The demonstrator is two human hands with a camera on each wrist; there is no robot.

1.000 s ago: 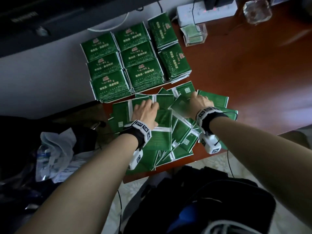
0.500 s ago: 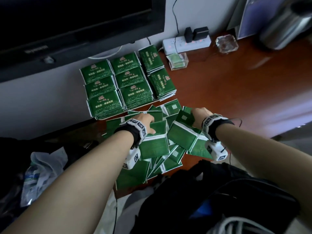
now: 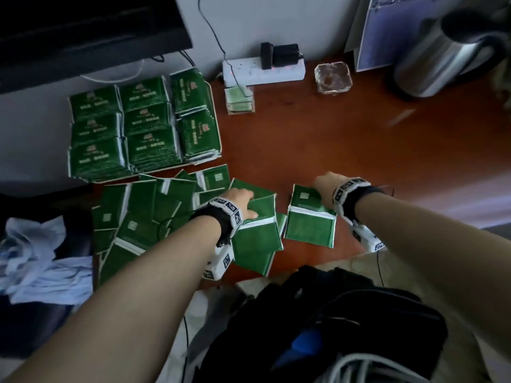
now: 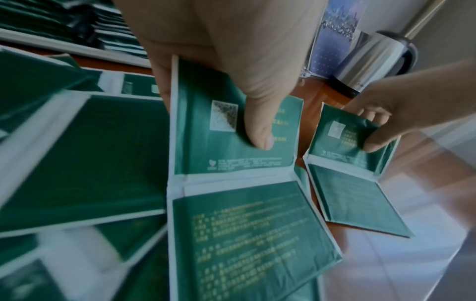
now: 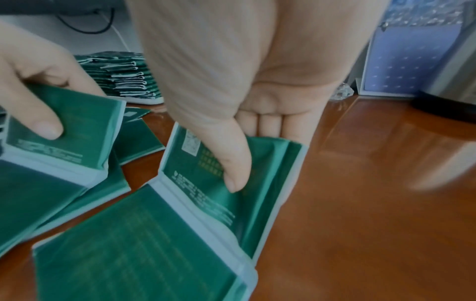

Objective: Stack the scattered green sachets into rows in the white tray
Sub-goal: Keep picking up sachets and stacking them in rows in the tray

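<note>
Each hand pinches a flat green folded sachet pair, thumb on top: left hand (image 3: 240,200) over the scattered heap (image 3: 143,217), right hand (image 3: 324,186) at three o'clock, likely for stacking in the white tray (image 3: 214,106) at eleven o'clock

Head view: high, angled steeply down over both forearms at the counter (image 3: 345,139). Left wrist view: close, facing along the left hand (image 4: 231,51) toward the kettle (image 4: 371,63). Right wrist view: close behind the right hand (image 5: 244,71). Each wrist view also takes in the opposite hand.
</note>
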